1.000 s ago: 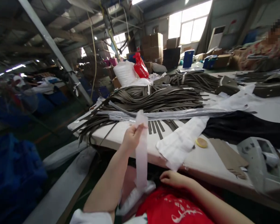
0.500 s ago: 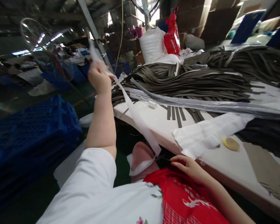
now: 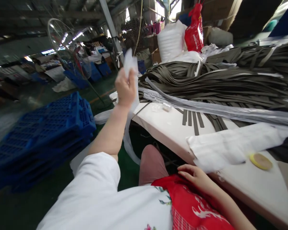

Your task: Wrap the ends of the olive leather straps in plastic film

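My left hand [image 3: 126, 86] is raised at arm's length, its fingers closed around a long, thin white strip [image 3: 132, 60]. One end of the strip sticks up above the fist, and the rest hangs in a curve beside the forearm toward the floor. Low beside the table edge, my right hand [image 3: 195, 177] rests over the red apron [image 3: 194, 204] with fingers stretched out; nothing shows in it. Beyond that hand, a crumpled white sheet [image 3: 230, 147] lies on the white table [image 3: 165, 123]. Several short dark grey strips [image 3: 194, 121] lie farther back.
Long dark grey strips [image 3: 206, 80] are heaped across the table, with a plastic-wrapped bundle [image 3: 206, 105] in front. A yellow tape roll [image 3: 261, 161] sits at right. Blue pallets [image 3: 62, 118] are stacked at left, near a standing fan [image 3: 69, 48]. A red bag [image 3: 194, 30] stands behind.
The white strip's lower end has swung away from my lap and now hangs by my left forearm. My left hand stays raised, its wrist turned. The view has shifted left.
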The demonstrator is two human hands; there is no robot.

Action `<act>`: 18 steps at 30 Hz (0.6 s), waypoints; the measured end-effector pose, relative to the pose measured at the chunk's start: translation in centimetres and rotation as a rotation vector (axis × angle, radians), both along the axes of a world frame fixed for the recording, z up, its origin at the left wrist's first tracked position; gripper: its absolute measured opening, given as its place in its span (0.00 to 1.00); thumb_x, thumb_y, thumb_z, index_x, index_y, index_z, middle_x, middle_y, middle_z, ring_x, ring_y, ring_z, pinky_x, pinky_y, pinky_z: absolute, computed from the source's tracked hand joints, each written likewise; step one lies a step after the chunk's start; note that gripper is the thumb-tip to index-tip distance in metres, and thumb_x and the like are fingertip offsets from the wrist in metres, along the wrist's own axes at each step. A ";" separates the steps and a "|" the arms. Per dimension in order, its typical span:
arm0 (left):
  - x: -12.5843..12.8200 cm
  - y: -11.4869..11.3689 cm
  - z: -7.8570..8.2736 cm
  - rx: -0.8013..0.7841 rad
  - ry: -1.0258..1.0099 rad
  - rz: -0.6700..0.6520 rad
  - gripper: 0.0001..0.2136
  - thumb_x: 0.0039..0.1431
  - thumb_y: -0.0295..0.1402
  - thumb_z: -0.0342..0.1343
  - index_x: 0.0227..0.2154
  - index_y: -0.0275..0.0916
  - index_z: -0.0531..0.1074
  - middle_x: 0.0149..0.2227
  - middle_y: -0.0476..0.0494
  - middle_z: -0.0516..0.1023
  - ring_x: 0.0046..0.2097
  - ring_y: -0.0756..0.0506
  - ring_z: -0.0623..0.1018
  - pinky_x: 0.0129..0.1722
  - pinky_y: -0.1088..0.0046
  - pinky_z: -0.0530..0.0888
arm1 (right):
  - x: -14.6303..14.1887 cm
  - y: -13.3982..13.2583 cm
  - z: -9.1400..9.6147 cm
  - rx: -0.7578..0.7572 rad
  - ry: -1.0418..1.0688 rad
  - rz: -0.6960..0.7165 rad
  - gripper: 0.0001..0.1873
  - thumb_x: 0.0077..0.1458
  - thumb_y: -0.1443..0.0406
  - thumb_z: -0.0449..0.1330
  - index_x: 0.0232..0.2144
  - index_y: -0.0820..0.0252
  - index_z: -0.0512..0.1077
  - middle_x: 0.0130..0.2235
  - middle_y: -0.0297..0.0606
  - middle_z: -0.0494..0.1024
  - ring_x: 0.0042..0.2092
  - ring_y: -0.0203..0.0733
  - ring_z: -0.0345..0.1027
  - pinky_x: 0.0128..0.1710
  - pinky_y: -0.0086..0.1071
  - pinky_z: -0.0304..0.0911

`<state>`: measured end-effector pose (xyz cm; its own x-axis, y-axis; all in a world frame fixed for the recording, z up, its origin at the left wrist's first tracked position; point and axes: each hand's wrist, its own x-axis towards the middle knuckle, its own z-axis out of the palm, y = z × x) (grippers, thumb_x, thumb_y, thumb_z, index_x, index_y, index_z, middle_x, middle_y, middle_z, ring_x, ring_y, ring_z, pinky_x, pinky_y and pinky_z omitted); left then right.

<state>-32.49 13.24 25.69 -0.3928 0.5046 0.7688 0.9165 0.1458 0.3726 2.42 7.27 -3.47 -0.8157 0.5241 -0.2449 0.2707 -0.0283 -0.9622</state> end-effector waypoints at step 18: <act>17.1 -7.9 -22.8 -0.942 -1.018 -1.131 0.27 0.60 0.56 0.50 0.32 0.32 0.78 0.32 0.40 0.80 0.35 0.45 0.77 0.37 0.72 0.73 | 3.5 2.9 5.2 0.138 0.089 -0.475 0.22 0.55 0.48 0.60 0.44 0.58 0.75 0.41 0.42 0.81 0.43 0.48 0.75 0.43 0.37 0.71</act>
<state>-15.36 5.34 2.91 0.3324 0.9197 -0.2089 0.1972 0.1488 0.9690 5.91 10.18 1.69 -0.4935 0.8653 -0.0875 0.1755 0.0005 -0.9845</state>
